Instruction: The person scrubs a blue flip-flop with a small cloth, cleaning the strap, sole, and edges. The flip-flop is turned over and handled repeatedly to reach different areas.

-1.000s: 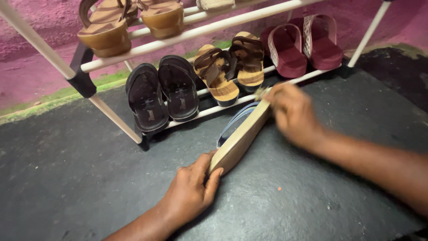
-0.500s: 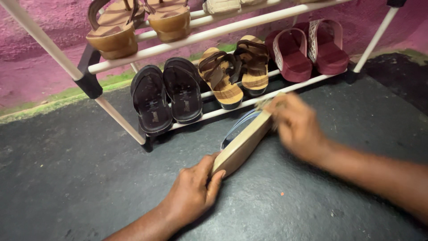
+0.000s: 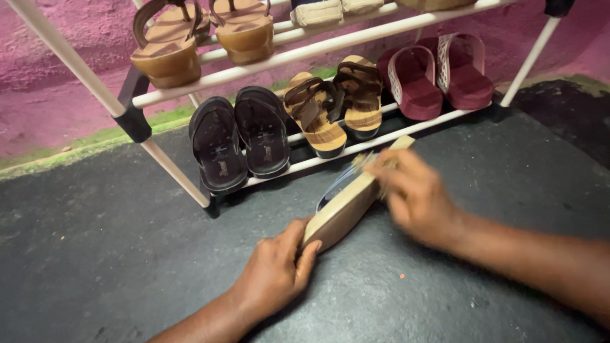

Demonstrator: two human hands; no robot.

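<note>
Two hands — sandal, dark floor

Shoe rack with sandals blocks far side; dark floor open left, near.

The left hand reaches in from the bottom edge, forearm angled up and right, fingers curled shut in a grip. The right hand (motion-blurred) comes from the right edge, forearm level, fingers bent downward.
</note>
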